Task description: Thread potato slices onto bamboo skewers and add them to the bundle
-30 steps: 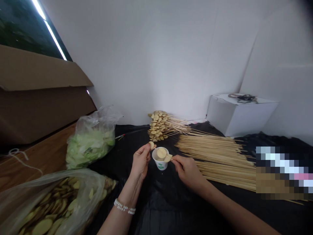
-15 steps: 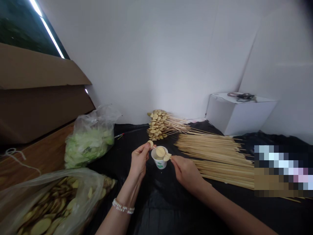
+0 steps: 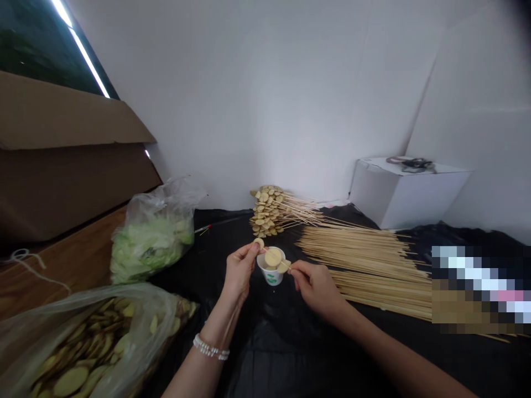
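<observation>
Above a white paper cup with green print, a thin wooden skewer runs between my hands, carrying pale potato slices. My left hand pinches a small round potato slice at the skewer's left end. On the other side, my right hand is closed on the skewer, close to the slice nearest it. The cup's inside is partly hidden by the slices.
Bundled skewers of potato slices lie behind the cup. Loose bamboo skewers spread to the right, before a white box. On the left are an open bag of potato slices, a bag of green vegetable and a cardboard box.
My left hand and its slice have shifted slightly right and down, toward the right hand. My right hand's grip has changed slightly, and the slices on the skewer have turned a little.
</observation>
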A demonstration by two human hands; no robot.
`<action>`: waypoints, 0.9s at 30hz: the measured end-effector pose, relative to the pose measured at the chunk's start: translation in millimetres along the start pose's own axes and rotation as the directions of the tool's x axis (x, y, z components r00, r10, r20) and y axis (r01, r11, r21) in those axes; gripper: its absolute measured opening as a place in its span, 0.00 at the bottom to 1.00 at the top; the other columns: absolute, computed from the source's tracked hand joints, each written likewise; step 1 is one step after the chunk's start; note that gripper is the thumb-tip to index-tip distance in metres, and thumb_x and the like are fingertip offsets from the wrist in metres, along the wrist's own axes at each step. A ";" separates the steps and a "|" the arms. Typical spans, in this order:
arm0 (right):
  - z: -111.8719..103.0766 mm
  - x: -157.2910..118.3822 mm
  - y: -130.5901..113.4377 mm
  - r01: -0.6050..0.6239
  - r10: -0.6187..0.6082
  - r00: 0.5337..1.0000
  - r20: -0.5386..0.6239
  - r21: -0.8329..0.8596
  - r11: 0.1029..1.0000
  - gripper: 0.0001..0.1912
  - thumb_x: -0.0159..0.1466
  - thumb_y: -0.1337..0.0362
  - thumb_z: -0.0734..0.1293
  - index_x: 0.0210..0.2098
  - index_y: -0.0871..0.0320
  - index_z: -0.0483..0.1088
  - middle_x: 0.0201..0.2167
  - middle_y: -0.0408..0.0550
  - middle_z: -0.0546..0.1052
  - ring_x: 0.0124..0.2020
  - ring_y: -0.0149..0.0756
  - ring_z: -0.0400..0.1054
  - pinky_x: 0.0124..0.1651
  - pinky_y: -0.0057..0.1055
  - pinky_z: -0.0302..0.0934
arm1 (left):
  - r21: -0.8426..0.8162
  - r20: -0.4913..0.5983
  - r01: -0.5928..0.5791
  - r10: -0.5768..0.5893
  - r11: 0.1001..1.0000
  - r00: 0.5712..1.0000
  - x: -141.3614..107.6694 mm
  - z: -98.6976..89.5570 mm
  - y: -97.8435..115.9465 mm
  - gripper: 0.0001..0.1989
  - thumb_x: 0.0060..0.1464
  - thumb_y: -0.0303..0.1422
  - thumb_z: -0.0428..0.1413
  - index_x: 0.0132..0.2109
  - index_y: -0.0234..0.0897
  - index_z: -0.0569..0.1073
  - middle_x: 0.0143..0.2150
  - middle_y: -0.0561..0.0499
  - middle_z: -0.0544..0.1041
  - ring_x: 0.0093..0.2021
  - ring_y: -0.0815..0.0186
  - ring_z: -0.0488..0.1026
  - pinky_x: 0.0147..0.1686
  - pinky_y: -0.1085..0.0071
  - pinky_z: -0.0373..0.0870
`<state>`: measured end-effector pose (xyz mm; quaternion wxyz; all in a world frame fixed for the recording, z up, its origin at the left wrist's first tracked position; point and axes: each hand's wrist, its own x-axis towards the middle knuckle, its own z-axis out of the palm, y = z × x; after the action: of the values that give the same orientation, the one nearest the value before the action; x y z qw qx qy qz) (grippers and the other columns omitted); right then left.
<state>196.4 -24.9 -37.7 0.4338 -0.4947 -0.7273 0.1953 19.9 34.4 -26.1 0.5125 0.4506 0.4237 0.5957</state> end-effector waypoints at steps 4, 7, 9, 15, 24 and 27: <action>-1.6 1.8 0.4 0.014 -0.014 1.000 -0.015 -0.004 1.000 0.12 0.64 0.67 0.58 0.27 0.58 0.70 0.19 0.41 0.70 0.21 0.29 0.62 0.27 0.25 0.50 | 0.008 -0.043 -0.020 0.020 1.000 0.999 -0.8 2.6 0.0 0.17 0.43 0.43 0.62 0.32 0.31 0.79 0.26 0.47 0.77 0.17 0.79 0.50 0.17 0.77 0.45; -2.4 2.5 -0.4 0.029 -0.029 1.000 -0.008 -0.010 1.000 0.12 0.64 0.67 0.58 0.27 0.58 0.70 0.19 0.41 0.70 0.22 0.29 0.62 0.28 0.25 0.50 | -0.013 -0.058 -0.037 0.036 0.999 0.998 -2.3 5.0 1.2 0.18 0.45 0.44 0.61 0.33 0.30 0.78 0.26 0.47 0.77 0.16 0.80 0.48 0.17 0.78 0.42; -2.3 2.2 -1.6 0.047 -0.047 0.999 0.001 -0.019 0.999 0.13 0.64 0.67 0.58 0.26 0.58 0.68 0.19 0.41 0.70 0.22 0.28 0.62 0.28 0.25 0.50 | -0.043 -0.063 -0.037 0.034 0.998 0.997 -3.6 6.5 1.8 0.18 0.45 0.43 0.61 0.36 0.31 0.78 0.27 0.47 0.78 0.16 0.80 0.49 0.17 0.78 0.42; -1.5 0.4 -2.3 0.087 -0.087 0.996 -0.002 -0.035 0.996 0.12 0.65 0.68 0.58 0.27 0.58 0.68 0.20 0.41 0.70 0.22 0.28 0.62 0.28 0.25 0.49 | -0.120 -0.058 -0.031 0.024 0.992 0.998 -6.8 9.4 5.3 0.17 0.44 0.42 0.62 0.37 0.31 0.79 0.35 0.45 0.78 0.18 0.81 0.50 0.17 0.78 0.43; 2.1 -0.9 -1.6 0.088 -0.088 0.996 0.000 -0.087 0.992 0.12 0.65 0.68 0.57 0.29 0.59 0.70 0.24 0.45 0.73 0.25 0.31 0.65 0.30 0.26 0.51 | -0.126 -0.046 -0.038 0.033 0.991 0.998 -4.2 6.5 3.2 0.18 0.41 0.42 0.64 0.32 0.29 0.79 0.23 0.52 0.71 0.17 0.81 0.46 0.16 0.77 0.39; 5.1 -1.7 -1.7 0.100 -0.101 0.995 -0.006 -0.115 0.988 0.12 0.65 0.69 0.56 0.29 0.59 0.69 0.27 0.47 0.75 0.28 0.32 0.67 0.32 0.26 0.52 | -0.101 -0.061 -0.034 0.028 0.994 0.998 -4.7 6.2 3.0 0.19 0.39 0.43 0.64 0.31 0.29 0.78 0.19 0.55 0.67 0.17 0.80 0.46 0.17 0.77 0.39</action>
<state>191.5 -26.4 -40.0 0.4183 -0.4825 -0.7588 0.1285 25.6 29.6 -22.2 0.5126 0.4124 0.4010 0.6374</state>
